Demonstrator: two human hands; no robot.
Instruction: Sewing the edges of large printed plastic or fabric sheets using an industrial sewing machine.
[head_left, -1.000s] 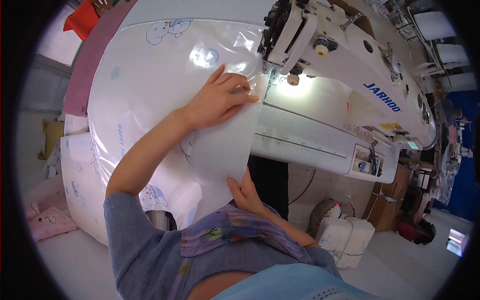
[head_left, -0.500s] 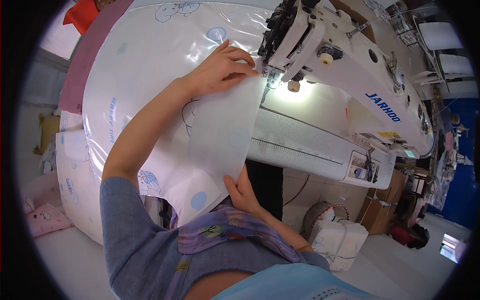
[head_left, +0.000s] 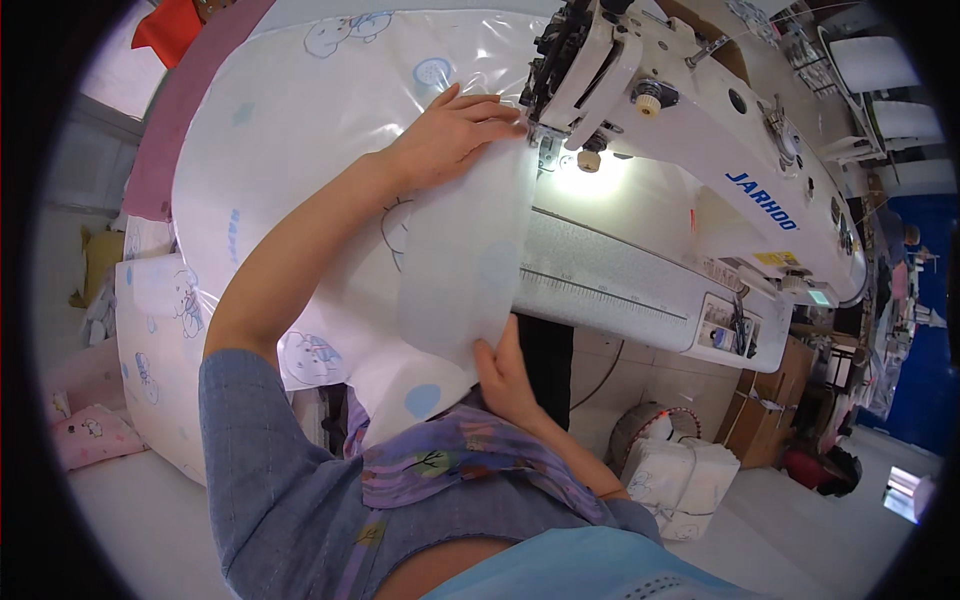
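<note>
A glossy white sheet [head_left: 300, 180] printed with blue cartoon figures and dots covers the work surface, its near edge folded into a pale strip [head_left: 465, 250]. The strip's right edge leads up to the stitching head of a white sewing machine [head_left: 720, 150]. My left hand [head_left: 455, 140] lies on the sheet close to the needle area, fingers stretched toward it. Down at the strip's near end, my right hand [head_left: 505, 370] grips the edge, thumb on top and the other fingers mostly hidden beneath. The presser foot is partly hidden by machine parts.
The machine's grey metal bed [head_left: 610, 280] with a ruler scale runs to the right. On the floor stand a tied white bundle [head_left: 680, 485], a round basket [head_left: 640, 430] and a cardboard box [head_left: 765, 400]. Pink printed fabric [head_left: 100, 435] lies at the left.
The sheet and both hands have shifted slightly right, my left hand a little nearer the needle area. My right hand has moved slightly up while keeping the edge in its grip.
</note>
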